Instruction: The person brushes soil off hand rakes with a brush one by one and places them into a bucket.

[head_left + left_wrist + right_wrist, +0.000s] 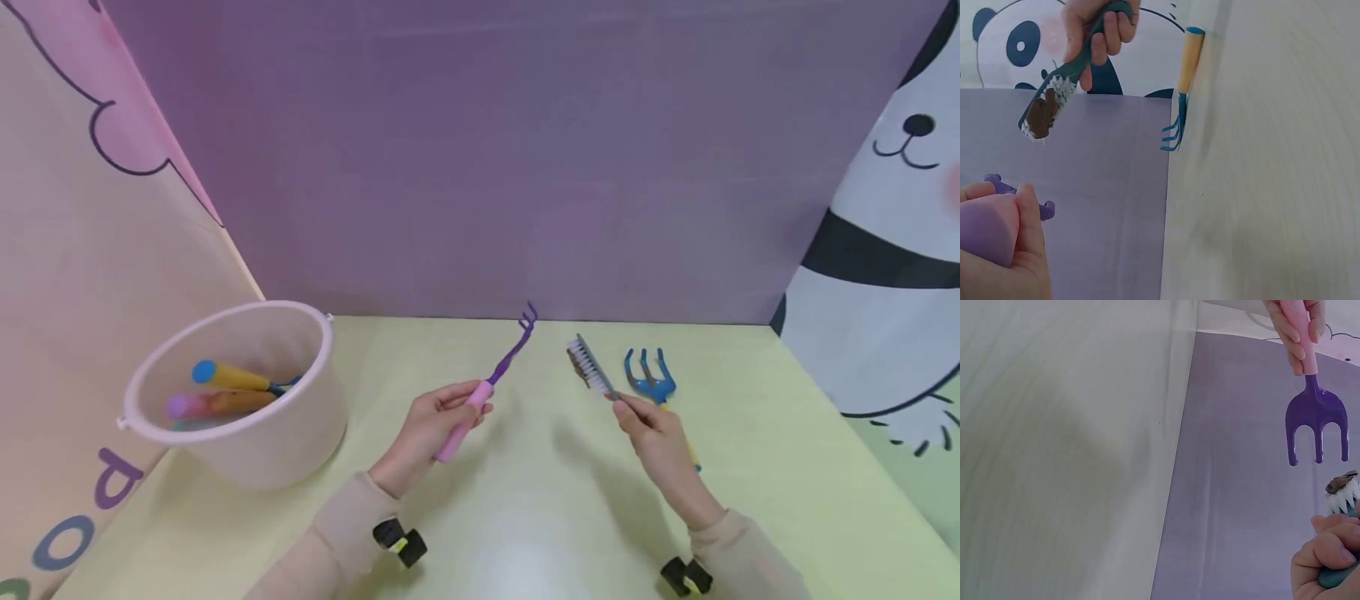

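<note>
My left hand grips the pink handle of a small garden hand fork, held above the table with its purple tines up and away. In the right wrist view the fork shows three prongs. My right hand holds a brush with white bristles, also raised off the table. A brown clump sits on the bristles of the brush in the left wrist view, and its handle looks dark green. Fork and brush are apart. Just beyond the right hand, a blue hand fork with a yellow handle lies on the table, partly hidden by that hand.
On the left stands a pale pink bucket containing several handled tools, among them a yellow-handled one and one with a pink end. A purple panel rises behind the pale yellow table. Printed panels flank both sides.
</note>
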`<state>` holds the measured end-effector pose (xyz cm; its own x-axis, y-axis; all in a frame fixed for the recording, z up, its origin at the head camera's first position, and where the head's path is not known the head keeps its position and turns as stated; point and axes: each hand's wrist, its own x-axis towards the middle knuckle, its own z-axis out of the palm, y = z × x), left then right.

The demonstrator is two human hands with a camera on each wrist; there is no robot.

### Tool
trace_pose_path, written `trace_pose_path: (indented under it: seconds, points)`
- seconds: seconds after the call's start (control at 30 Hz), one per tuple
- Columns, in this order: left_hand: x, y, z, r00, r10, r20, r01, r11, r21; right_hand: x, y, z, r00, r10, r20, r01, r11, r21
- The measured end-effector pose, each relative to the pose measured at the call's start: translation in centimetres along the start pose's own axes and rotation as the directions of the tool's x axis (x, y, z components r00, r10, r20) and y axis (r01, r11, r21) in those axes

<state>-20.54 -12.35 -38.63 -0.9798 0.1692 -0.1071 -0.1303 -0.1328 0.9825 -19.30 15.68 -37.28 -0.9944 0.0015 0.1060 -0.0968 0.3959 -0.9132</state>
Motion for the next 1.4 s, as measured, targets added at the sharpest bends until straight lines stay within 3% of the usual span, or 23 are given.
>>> trace_pose_path:
  seconds: [0.17, 0.33, 0.67, 0.83, 0.97, 1.2, 1.33, 1.4]
  points:
    - [0.1, -0.4, -0.3, 0.997, -0.049, 0.059, 0.059, 0.98, -0.192, -0.2, 0.1, -0.3, 1.0, 0.021, 0.002, -0.021, 1.0, -0.005]
    - [0.4, -0.7, -0.6, 0.991, -0.096, 0.094, 0.123, 0.926, -0.357, -0.6, 0.2, -0.8, 0.999, 0.038, -0.012, -0.038, 0.999, -0.003]
    - [0.3, -0.8, -1.3, 0.962, -0.198, 0.186, 0.269, 0.78, -0.564, -0.8, 0.4, -1.6, 0.997, 0.067, -0.026, -0.068, 0.997, -0.025]
    - [0.1, -1.1, -1.6, 0.947, -0.245, 0.209, 0.322, 0.692, -0.646, -0.8, 0.6, -1.8, 0.996, 0.093, -0.016, -0.094, 0.995, -0.026]
    - [-0.2, -1.4, -1.9, 0.938, -0.263, 0.225, 0.344, 0.65, -0.678, -0.8, 1.0, -2.0, 0.994, 0.105, -0.007, -0.105, 0.994, -0.023]
    - [-0.3, -1.8, -2.0, 0.934, -0.266, 0.24, 0.357, 0.646, -0.674, -0.5, 1.2, -2.0, 0.993, 0.117, 0.003, -0.117, 0.993, -0.009]
    - [-0.4, -1.9, -2.1, 0.933, -0.273, 0.236, 0.358, 0.62, -0.698, -0.5, 1.3, -1.9, 0.993, 0.118, 0.016, -0.118, 0.993, -0.007]
    - [-0.4, -2.0, -2.1, 0.935, -0.269, 0.231, 0.352, 0.625, -0.697, -0.4, 1.4, -1.9, 0.993, 0.118, 0.03, -0.118, 0.993, -0.015]
